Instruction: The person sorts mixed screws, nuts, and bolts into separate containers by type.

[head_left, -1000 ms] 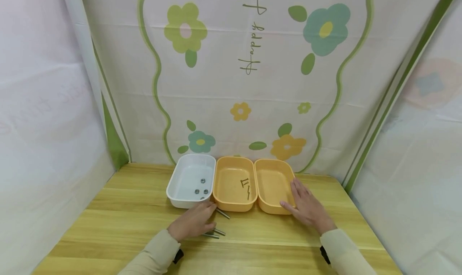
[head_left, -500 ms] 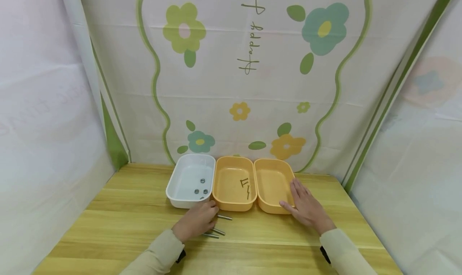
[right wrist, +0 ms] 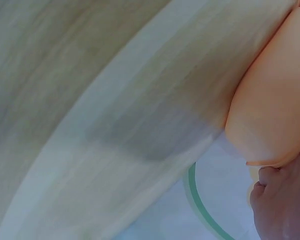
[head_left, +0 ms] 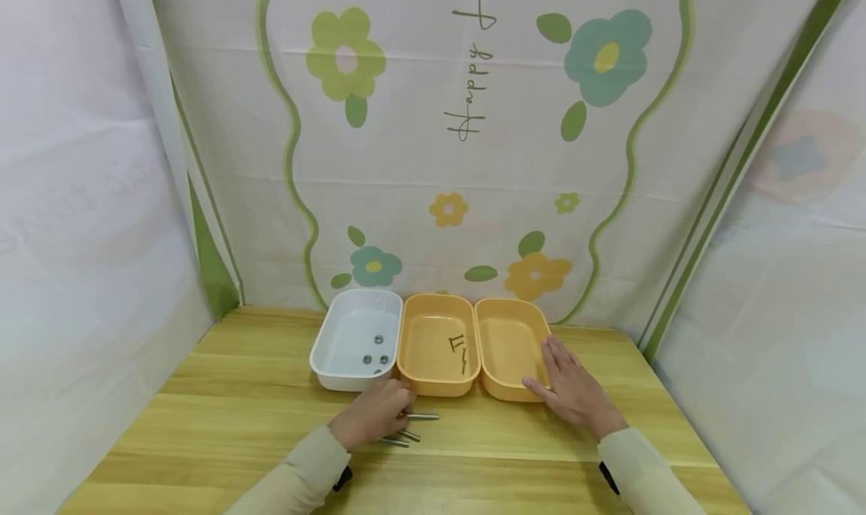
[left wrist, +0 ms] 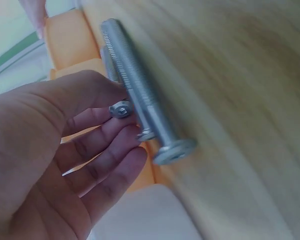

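Observation:
My left hand (head_left: 377,411) is in front of the white box, thumb and fingers pinching a silver bolt (head_left: 425,416). In the left wrist view that bolt's socket head (left wrist: 121,109) shows between the thumb and fingertips. Two more silver bolts lie on the table just below the hand; the nearer, thicker one (left wrist: 140,85) has a wide flat head, and the other (head_left: 409,435) is partly covered by the fingers. My right hand (head_left: 573,383) rests on the right wall of the right orange box (head_left: 516,387), fingers extended along the rim and thumb at the front corner.
Several nuts (head_left: 379,340) lie in the white box (head_left: 338,382). The middle orange box (head_left: 440,387) holds several small dark screws (head_left: 458,342). All three boxes stand side by side at the back of the wooden table (head_left: 223,410), against a flowered cloth (head_left: 392,154).
The left hand has shifted slightly right, and the pinched bolt has turned from slanting to nearly level. The right hand and the boxes stay in place.

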Demonstrator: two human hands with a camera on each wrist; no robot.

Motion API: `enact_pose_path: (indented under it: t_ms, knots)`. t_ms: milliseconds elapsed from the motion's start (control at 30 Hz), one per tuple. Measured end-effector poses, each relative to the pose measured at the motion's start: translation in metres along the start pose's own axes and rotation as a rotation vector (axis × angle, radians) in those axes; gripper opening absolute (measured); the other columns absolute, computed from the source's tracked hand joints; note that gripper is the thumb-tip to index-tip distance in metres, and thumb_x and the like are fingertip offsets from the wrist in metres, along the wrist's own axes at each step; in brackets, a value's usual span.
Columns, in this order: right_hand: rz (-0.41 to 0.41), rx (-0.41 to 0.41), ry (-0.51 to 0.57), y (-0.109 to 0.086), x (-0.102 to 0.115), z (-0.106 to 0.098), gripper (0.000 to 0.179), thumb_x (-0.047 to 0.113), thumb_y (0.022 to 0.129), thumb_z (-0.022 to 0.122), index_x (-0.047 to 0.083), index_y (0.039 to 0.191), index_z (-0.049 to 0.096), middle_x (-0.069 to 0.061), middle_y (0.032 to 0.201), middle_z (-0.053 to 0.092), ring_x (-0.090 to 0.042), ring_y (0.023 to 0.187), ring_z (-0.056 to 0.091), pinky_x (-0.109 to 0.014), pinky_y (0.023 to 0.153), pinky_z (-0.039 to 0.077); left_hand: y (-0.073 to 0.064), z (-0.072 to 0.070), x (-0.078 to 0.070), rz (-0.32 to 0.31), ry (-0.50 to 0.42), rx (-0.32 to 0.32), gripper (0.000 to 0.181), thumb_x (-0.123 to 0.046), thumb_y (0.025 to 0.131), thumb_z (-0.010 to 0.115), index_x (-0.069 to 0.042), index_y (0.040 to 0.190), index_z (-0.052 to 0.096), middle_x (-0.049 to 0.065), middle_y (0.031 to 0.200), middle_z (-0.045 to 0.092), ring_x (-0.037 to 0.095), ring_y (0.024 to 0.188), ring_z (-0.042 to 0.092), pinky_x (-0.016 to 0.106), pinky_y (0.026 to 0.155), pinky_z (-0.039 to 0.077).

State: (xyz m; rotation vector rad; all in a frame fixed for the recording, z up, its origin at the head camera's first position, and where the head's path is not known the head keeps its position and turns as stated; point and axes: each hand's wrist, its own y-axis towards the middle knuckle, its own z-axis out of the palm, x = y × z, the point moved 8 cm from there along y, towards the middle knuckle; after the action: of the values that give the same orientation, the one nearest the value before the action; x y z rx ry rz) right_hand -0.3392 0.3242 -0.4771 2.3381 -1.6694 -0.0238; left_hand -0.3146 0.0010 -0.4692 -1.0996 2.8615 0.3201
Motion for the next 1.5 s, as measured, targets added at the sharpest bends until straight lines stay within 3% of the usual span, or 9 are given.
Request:
enact_pose_path:
  t_ms: [333,500,733,933,1133,1500]
  knots:
    - [0.003,0.008,0.003,0.001,0.000,-0.002,0.092,0.058,0.108,0.048,-0.013,0.161,0.024,-0.032,0.170,0.024,-0.048,0.160,0.025,-0.064,0.127,0.027,-0.005,-0.023,-0.009,0.081,-0.099,-0.033,0.029,-0.001,0.085,0.080,-0.017,0.068,0.062,-0.009,0.069,0.056,-0.001,0.061,0.039,0.014,0.055,0.037]
    - [0.004,0.015,0.002,0.001,0.000,-0.002,0.092,0.058,0.108,0.047,-0.013,0.161,0.024,-0.032,0.170,0.024,-0.048,0.160,0.024,-0.063,0.128,0.026,-0.004,-0.034,-0.016,0.111,-0.108,-0.034,0.024,0.000,0.086,0.080,-0.014,0.071,0.068,-0.009,0.071,0.061,-0.002,0.063,0.042,0.013,0.055,0.039]
    - [0.006,0.020,-0.005,0.001,-0.001,-0.002,0.093,0.059,0.108,0.046,-0.012,0.162,0.023,-0.032,0.171,0.022,-0.048,0.160,0.023,-0.063,0.128,0.025,0.000,-0.049,-0.023,0.092,-0.083,-0.044,0.023,0.000,0.089,0.077,-0.014,0.073,0.068,-0.007,0.074,0.059,-0.001,0.065,0.045,0.013,0.057,0.042]
    - [0.008,0.024,-0.005,0.001,-0.001,0.000,0.092,0.059,0.108,0.046,-0.013,0.161,0.024,-0.032,0.170,0.023,-0.048,0.160,0.023,-0.063,0.128,0.026,0.008,-0.060,-0.030,0.113,-0.039,-0.077,0.026,0.000,0.090,0.075,-0.015,0.072,0.064,-0.007,0.072,0.056,0.001,0.065,0.043,0.013,0.055,0.038]
    - [0.007,0.022,0.000,0.001,0.000,0.000,0.092,0.059,0.108,0.046,-0.013,0.161,0.024,-0.032,0.170,0.024,-0.048,0.160,0.024,-0.064,0.128,0.026,0.017,-0.070,-0.036,0.133,-0.017,-0.103,0.021,-0.003,0.091,0.078,-0.014,0.076,0.067,-0.005,0.076,0.061,0.000,0.066,0.046,0.012,0.056,0.040]
    - [0.008,0.024,-0.008,0.000,0.000,-0.001,0.092,0.059,0.108,0.046,-0.012,0.161,0.024,-0.032,0.170,0.024,-0.048,0.160,0.025,-0.063,0.128,0.027,0.040,-0.079,-0.037,0.107,0.026,-0.102,0.024,-0.008,0.094,0.076,-0.017,0.075,0.064,-0.004,0.079,0.061,0.003,0.068,0.046,0.012,0.056,0.039]
